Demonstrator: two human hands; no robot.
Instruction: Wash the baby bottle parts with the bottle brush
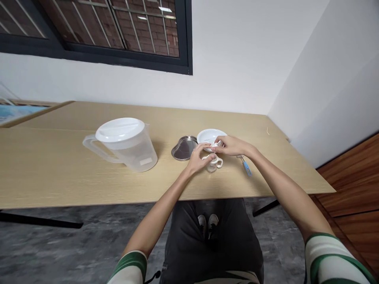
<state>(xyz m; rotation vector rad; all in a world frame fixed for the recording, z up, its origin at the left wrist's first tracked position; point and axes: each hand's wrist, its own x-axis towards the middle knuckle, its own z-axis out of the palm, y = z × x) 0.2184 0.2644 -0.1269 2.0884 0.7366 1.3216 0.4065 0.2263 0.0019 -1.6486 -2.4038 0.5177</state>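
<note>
Close together over the wooden table, both hands are at a small clear cup with white handles (212,165). My left hand (199,157) is curved at the cup's left side, its thumb near the rim and its fingers reaching toward a small white piece (215,145). Above and right of the cup, my right hand (229,145) pinches that white piece over the near edge of a white bowl (211,134). Left of the bowl lies a kidney-shaped metal tray (184,148). A blue-handled tool (246,167) rests right of the cup, under my right forearm.
A large translucent pitcher with a white lid (127,144) stands on the left part of the table (59,169). The white wall and a barred window lie behind. A wooden cabinet (355,189) is at the right.
</note>
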